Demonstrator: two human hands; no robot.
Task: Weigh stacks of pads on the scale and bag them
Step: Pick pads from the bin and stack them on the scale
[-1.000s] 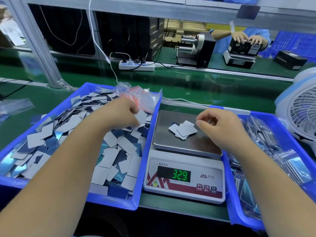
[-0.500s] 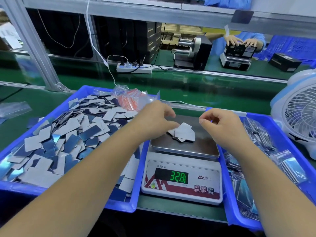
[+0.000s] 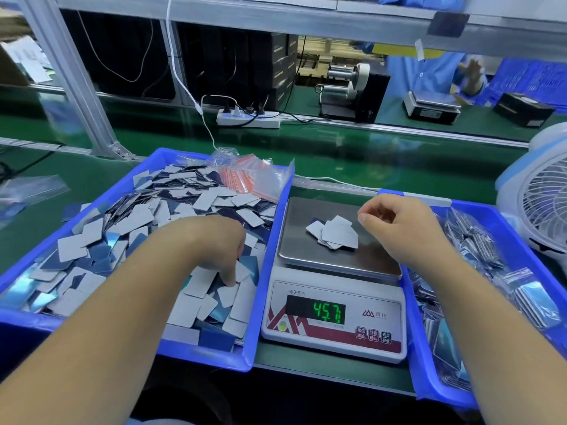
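Head view: both forearms reach forward over the green table [image 3: 352, 167]
Left hand [image 3: 214, 240]: turned down into the left blue bin [image 3: 267, 234], fingers [image 3: 228, 276] curled, tips among the loose pads [image 3: 129, 228]; cannot tell whether a pad is pinched
Right hand [image 3: 402, 225]: raised over the scale's right edge, fingers loosely curled, thumb near the forefinger, holding nothing visible
Scale [image 3: 334, 302]: between the two bins, display reads 45.7
Pads on scale [image 3: 334, 233]: small fanned pile on the steel pan
Right bin [image 3: 426, 348]: bagged pads
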